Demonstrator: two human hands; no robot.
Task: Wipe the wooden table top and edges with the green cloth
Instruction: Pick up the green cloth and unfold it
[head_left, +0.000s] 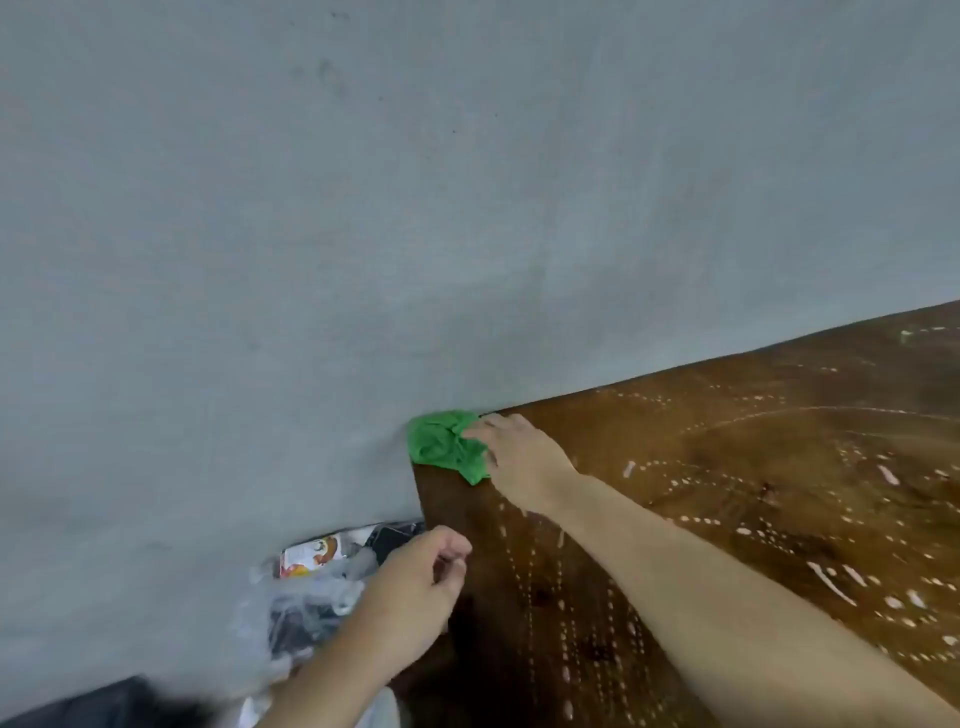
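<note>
Head view of a wooden counter (779, 441) seen from above its left side, with a plain grey surface (363, 208) filling the field beyond its far and left edges; whether that surface is wall or floor cannot be told.

The green cloth (441, 441) lies crumpled on the far left corner of the counter, and part of it overhangs both edges that meet there. The right hand (519, 457) reaches across the counter top from the near right, forearm bare, and lies palm down on the right part of the cloth. Its grip is spread rather than closed: the fingers (478, 428) extend over the fabric and press it against the wood, and none is seen curled round it.

The left hand (410, 597) hangs over the left edge of the counter, near its middle and well apart from the cloth. Its fingers are loosely curled, thumb close to the forefinger, and the grip has nothing in it.

Pale rows of droplets and smears (675, 478) run in curved and straight lines over much of the counter top, from the right-hand side to the near left.

Beside the left edge and lower than the top lie clear plastic bags (306, 597), with a printed packet (311, 556) showing red and orange among them.
</note>
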